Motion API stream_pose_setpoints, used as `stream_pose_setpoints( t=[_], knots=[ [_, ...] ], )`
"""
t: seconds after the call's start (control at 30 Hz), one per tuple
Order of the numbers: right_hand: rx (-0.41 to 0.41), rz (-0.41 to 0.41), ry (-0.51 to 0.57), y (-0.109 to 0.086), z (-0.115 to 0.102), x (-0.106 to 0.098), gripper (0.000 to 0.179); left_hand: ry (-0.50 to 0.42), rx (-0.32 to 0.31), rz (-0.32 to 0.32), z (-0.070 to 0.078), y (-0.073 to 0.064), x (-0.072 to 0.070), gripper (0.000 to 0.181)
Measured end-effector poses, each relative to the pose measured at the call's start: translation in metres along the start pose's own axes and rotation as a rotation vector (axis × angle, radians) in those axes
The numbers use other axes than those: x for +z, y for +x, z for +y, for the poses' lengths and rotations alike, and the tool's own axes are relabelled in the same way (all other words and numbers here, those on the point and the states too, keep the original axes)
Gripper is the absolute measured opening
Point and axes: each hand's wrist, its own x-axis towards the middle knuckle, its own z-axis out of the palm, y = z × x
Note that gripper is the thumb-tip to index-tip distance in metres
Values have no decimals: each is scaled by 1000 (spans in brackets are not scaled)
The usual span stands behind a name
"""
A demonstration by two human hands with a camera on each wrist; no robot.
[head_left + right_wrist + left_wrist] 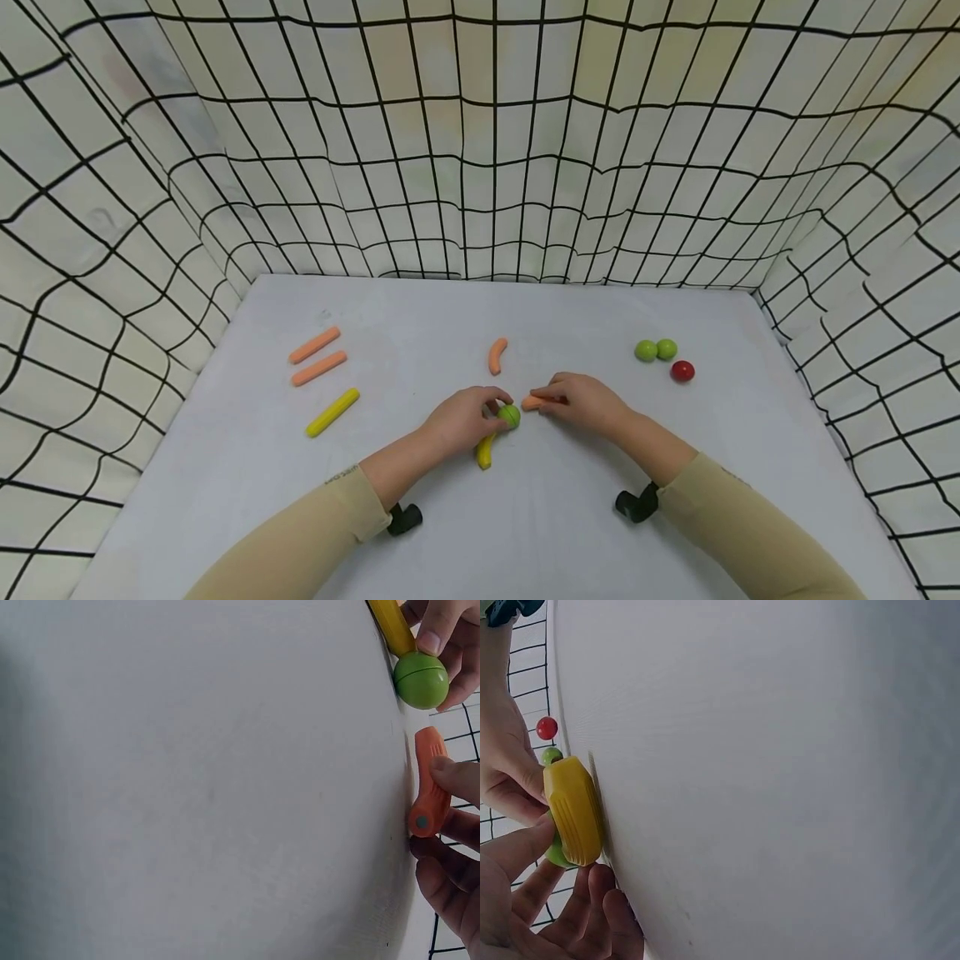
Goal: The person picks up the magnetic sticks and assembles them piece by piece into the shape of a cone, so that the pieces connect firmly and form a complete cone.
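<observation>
At the middle of the table, my left hand (471, 419) pinches a green ball (510, 416) between thumb and fingers. A groove runs round the ball (421, 680) in the right wrist view. One end of a yellow curved piece (484, 452) meets the ball's near side; its ridged side (574, 814) faces the left wrist camera. Just to the right, my right hand (588, 402) pinches an orange curved piece (533, 403), thumb on its ridged side. A grey disc shows at one end of that orange piece (430, 784). A small gap separates it from the ball.
Another orange curved piece (497, 356) lies beyond the hands. At left are two orange sticks (314, 345) and a yellow stick (333, 412). Two green balls (646, 351) and a red ball (682, 371) sit at right. Black netting (495, 158) surrounds the white table (525, 533).
</observation>
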Motion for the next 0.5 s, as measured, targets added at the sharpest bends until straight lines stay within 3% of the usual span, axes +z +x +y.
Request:
stream_pose_setpoints(
  t=[0.5],
  knots=[
    [-49, 13, 5, 1, -3, 5, 33, -4, -1, -1, 0, 0, 0, 32]
  ],
)
